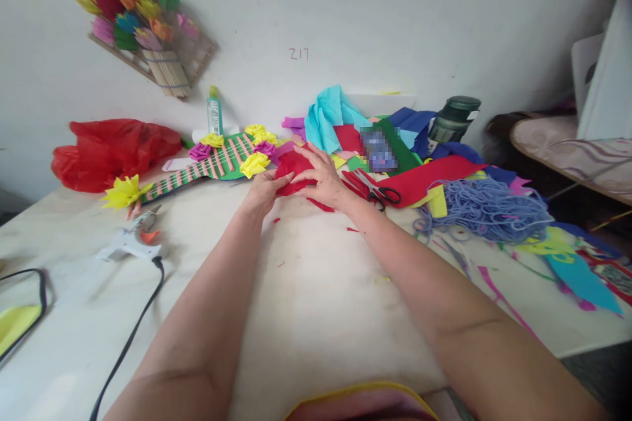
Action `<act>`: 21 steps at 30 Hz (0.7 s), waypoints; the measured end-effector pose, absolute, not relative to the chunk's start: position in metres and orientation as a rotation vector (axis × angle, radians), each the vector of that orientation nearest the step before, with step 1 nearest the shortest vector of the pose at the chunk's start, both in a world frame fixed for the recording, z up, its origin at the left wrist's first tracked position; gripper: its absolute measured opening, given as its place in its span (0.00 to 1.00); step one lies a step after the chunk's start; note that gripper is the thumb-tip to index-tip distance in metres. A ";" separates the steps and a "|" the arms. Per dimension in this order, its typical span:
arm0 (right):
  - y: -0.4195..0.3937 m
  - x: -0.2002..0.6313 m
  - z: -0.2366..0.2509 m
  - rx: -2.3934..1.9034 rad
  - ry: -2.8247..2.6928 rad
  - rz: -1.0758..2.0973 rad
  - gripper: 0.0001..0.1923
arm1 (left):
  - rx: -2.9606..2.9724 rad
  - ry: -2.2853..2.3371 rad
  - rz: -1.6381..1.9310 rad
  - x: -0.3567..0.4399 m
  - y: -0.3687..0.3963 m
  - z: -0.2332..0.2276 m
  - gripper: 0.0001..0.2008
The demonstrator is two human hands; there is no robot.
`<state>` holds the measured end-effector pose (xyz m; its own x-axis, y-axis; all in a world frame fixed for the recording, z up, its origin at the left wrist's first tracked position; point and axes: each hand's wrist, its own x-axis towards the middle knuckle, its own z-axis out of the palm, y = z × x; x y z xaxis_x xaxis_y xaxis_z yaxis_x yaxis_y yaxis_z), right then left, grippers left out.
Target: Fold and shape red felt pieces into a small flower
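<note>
So you've got the red piece right around mid-frame, a bit above center. Your left hand pinches its near edge; your right hand has its fingers spread over it, can't tell if it's gripping too. Scissors sit just right of your right hand, guitar just left of the piece. Farther out on the desk: glue gun left, yarn right.

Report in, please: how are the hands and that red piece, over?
Left hand gripping red piece; right hand against it, fingers spread. Scissors lying close beside right hand, possibly in its way.
</note>
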<state>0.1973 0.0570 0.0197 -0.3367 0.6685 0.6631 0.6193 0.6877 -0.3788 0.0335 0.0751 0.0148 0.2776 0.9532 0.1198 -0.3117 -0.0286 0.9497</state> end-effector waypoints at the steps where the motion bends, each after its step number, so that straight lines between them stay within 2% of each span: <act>1: 0.057 0.199 0.021 -0.978 -2.038 0.070 0.05 | 1.163 0.737 1.171 0.034 0.076 0.015 0.13; 5: 0.058 0.200 0.021 -0.971 -1.987 0.069 0.01 | 1.181 0.738 1.156 0.034 0.078 0.013 0.14; 21: 0.060 0.194 0.015 -1.080 -1.874 0.010 0.05 | 1.155 0.705 1.106 0.035 0.078 0.011 0.14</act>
<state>0.1938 0.0596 0.0154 -0.1693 0.6778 0.7155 0.6704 0.6113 -0.4205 0.0346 0.0775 0.0112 0.3376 0.9365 0.0945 -0.3098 0.0157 0.9507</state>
